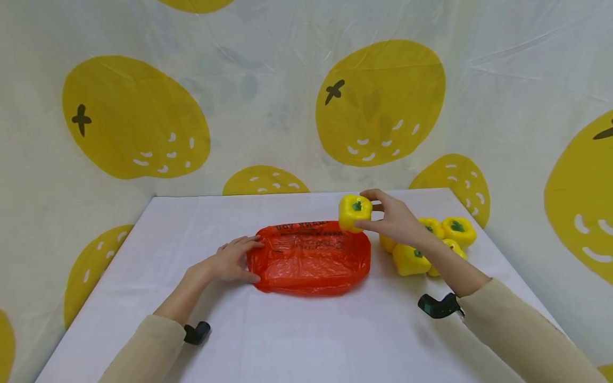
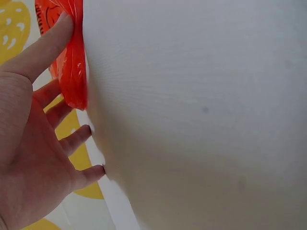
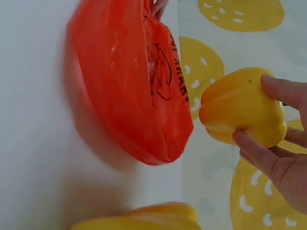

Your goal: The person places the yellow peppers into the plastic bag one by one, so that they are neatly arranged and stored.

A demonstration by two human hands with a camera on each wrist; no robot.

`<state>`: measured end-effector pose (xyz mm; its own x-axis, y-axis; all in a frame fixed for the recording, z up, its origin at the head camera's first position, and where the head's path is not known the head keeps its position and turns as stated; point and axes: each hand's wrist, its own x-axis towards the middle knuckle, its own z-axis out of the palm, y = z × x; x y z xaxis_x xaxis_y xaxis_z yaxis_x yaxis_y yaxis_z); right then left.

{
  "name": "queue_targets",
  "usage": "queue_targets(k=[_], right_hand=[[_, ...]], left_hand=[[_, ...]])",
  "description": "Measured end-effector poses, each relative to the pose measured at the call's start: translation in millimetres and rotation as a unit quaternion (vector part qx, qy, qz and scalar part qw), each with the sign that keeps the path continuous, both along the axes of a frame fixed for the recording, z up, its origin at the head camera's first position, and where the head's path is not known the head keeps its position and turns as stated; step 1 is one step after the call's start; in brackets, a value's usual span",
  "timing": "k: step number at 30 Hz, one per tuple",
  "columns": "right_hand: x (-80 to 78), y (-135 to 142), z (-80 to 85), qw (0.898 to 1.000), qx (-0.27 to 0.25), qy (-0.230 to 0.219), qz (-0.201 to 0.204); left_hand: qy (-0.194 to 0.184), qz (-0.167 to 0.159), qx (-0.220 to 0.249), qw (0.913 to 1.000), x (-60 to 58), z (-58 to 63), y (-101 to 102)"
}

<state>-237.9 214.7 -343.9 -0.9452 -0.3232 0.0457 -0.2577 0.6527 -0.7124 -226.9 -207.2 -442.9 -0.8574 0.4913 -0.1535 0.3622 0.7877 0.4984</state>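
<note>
A yellow bell pepper (image 1: 350, 215) with a green stem is held up by my right hand (image 1: 394, 217), thumb and fingertips on its sides. It overlaps the far right end of a red plastic bag (image 1: 306, 266) in the head view. The bag has black print and stands low on the table, its top gaping in the right wrist view. My left hand (image 1: 229, 261) holds the bag's left end between thumb and fingers. In the left wrist view the thumb lies over the red film (image 2: 76, 72), with some fingertips partly behind it.
Several more yellow bell peppers (image 1: 411, 260) are grouped right of the bag, partly behind my right forearm. A white cloth covers the table (image 1: 306, 340). Behind it hangs a pale curtain (image 1: 268, 106) with large yellow fruit prints. Black wrist devices (image 1: 438, 306) hang under both forearms.
</note>
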Motion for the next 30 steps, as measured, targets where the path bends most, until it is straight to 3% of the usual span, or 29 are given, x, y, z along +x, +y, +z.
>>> queue_targets(k=[30], right_hand=[[-14.7, -77, -31.8, 0.997, -0.006, -0.044, 0.058]], left_hand=[[-0.010, 0.001, 0.001, 0.9999, -3.3, 0.8, 3]])
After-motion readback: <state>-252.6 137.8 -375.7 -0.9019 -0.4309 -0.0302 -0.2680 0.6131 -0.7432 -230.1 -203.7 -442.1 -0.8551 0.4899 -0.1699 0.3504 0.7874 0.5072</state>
